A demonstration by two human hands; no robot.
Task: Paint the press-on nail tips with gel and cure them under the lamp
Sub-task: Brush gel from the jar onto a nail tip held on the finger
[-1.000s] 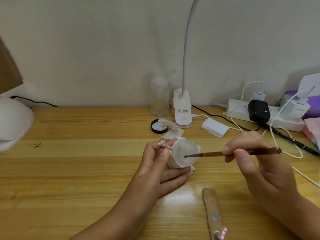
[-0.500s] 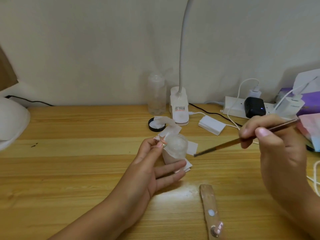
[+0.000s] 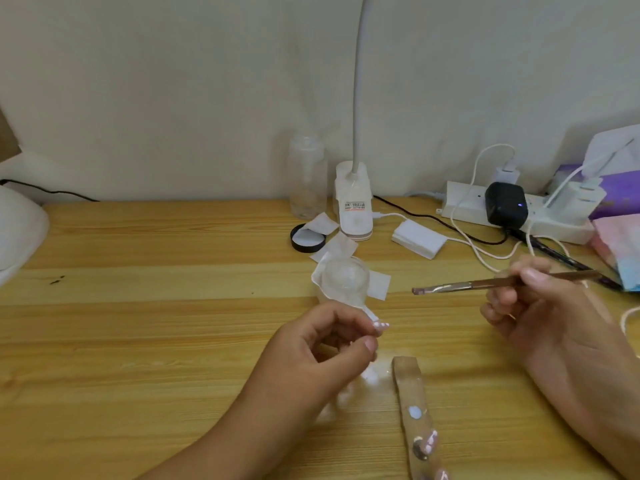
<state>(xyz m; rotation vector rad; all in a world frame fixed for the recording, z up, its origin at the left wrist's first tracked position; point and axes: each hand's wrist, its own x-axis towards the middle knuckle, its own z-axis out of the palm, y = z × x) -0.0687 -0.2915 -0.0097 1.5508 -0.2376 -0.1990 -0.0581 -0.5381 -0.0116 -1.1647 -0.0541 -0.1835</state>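
My left hand (image 3: pixel 322 355) pinches a small pale pink nail tip (image 3: pixel 380 326) between thumb and fingers, just in front of the clear gel cup (image 3: pixel 344 282). My right hand (image 3: pixel 540 306) grips a thin brown brush (image 3: pixel 485 283) whose flat tip points left, in the air to the right of the cup. A brown strip (image 3: pixel 414 414) with a few nail tips stuck on it lies on the wooden desk (image 3: pixel 156 341) near the front edge, between my hands. The white curing lamp (image 3: pixel 17 233) shows partly at the far left edge.
White wipes (image 3: pixel 379 285) lie under and around the cup. Behind stand a clear bottle (image 3: pixel 306 178), a black lid (image 3: pixel 307 238), a white clip-on desk lamp (image 3: pixel 354 202), a small white box (image 3: pixel 418 239), and a power strip (image 3: pixel 519 216) with chargers and cables. Coloured packets (image 3: pixel 616 251) sit at the right.
My left hand has moved away from the cup toward me, still holding the nail tip. My right hand lifted the brush out of the cup and drew it right.
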